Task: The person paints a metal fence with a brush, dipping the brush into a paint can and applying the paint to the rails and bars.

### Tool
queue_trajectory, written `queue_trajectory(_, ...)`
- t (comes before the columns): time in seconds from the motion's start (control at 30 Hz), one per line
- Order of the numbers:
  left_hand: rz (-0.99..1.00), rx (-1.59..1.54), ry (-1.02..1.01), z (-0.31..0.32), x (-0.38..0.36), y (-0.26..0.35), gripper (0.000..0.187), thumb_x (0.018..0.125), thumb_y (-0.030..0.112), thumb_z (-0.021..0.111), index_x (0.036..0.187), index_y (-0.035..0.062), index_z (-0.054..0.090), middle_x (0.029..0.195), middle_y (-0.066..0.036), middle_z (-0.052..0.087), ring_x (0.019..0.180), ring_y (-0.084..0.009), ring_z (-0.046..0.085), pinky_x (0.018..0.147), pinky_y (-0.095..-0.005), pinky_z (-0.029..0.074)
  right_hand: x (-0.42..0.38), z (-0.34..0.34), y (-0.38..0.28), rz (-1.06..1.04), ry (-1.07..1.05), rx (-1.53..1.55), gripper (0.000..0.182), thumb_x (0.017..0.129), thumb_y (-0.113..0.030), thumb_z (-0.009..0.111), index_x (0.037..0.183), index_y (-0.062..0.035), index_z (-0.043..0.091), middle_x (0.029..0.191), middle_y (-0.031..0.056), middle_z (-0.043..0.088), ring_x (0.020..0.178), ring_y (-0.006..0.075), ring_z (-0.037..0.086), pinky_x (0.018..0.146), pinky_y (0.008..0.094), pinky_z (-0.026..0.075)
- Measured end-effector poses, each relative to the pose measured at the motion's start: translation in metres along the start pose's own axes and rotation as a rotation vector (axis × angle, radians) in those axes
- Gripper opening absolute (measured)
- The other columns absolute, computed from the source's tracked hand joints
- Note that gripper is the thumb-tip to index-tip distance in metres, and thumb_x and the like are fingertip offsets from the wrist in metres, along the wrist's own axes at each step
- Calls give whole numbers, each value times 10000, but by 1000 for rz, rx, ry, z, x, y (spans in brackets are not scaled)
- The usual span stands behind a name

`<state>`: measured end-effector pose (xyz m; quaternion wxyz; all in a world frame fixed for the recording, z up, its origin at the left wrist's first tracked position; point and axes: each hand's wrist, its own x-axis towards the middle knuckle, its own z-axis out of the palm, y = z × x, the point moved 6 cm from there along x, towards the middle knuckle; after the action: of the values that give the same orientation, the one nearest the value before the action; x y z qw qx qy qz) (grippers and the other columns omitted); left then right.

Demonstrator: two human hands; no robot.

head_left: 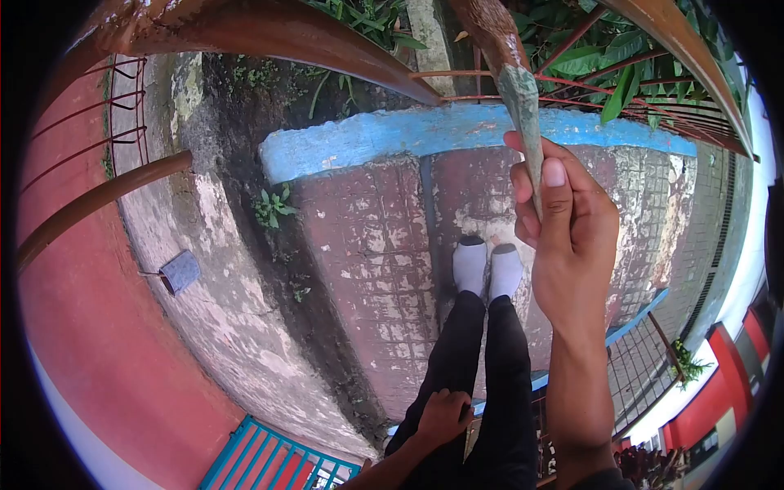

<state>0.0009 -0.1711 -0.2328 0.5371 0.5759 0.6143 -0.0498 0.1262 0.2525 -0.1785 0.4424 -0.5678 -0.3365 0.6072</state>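
Our right hand (576,220) is closed round a crusted tool (521,94); whether our left hand (445,418) grips anything, we cannot tell. Largest, glossy brown rails (327,41) arch near a blue ledge (351,143), pale-flecked (shine or bare spots, hard to say), so what's done or left is unclear. Smallest, the tool points up between the rails.

Two hands are listed: one left hand (445,416), one right hand (576,224). One tapered, green-ended bar (521,98) is counted. Two pale socks (470,268) and two dark trouser legs (454,347) are recorded. One small grey object (180,272) and one teal slatted grille (304,443) are entered.
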Motion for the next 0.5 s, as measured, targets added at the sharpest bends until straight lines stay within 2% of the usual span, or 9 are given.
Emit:
queue_trajectory(0.03, -2, -1, 0, 0, 1, -1, 210, 879, 229, 811, 991, 121, 669, 906, -54, 660, 867, -305, 625, 771, -465, 480, -2, -1, 3, 1, -1, 0, 416, 1204, -254, 467, 1437, 46, 637, 922, -31, 586, 664, 25, 404, 574, 200, 311)
queue_trajectory(0.1, -11, -14, 8, -1, 1, -2, 207, 880, 227, 811, 989, 123, 669, 902, -50, 659, 867, -303, 625, 770, -464, 481, -11, -7, 16, 54, 98, 73, 385, 1200, -235, 471, 1412, 17, 671, 898, -40, 616, 689, 16, 482, 580, 198, 366)
queue_trajectory(0.17, -10, -17, 15, 0, 0, -3, 207, 881, 229, 811, 990, 124, 669, 901, -51, 656, 867, -303, 625, 770, -464, 483, -10, -8, 23, 23, 119, 92, 391, 1201, -232, 466, 1419, 24, 666, 918, -35, 611, 684, 12, 470, 574, 199, 361)
queue_trajectory(0.23, -7, -15, 21, 0, 0, -4, 207, 883, 230, 811, 991, 125, 670, 899, -53, 654, 867, -304, 625, 770, -465, 485, -3, -11, 26, -38, 261, 182, 419, 1206, -223, 453, 1461, 68, 615, 941, -2, 581, 666, 28, 405, 572, 206, 321)
queue_trajectory(0.27, -24, -24, 7, 1, 0, -5, 206, 885, 232, 810, 993, 125, 671, 900, -56, 653, 867, -306, 624, 771, -467, 487, 0, -8, 27, -33, 279, 182, 406, 1203, -211, 460, 1465, 57, 617, 937, -9, 588, 662, 29, 410, 561, 214, 328)
queue_trajectory(0.5, -20, -5, -12, 0, 1, -2, 216, 902, 241, 801, 1033, 126, 674, 908, -80, 647, 883, -319, 627, 776, -478, 491, -6, 59, 49, -55, 169, -135, 381, 1201, -208, 453, 1452, 2, 648, 897, -11, 612, 689, 36, 497, 592, 224, 419)
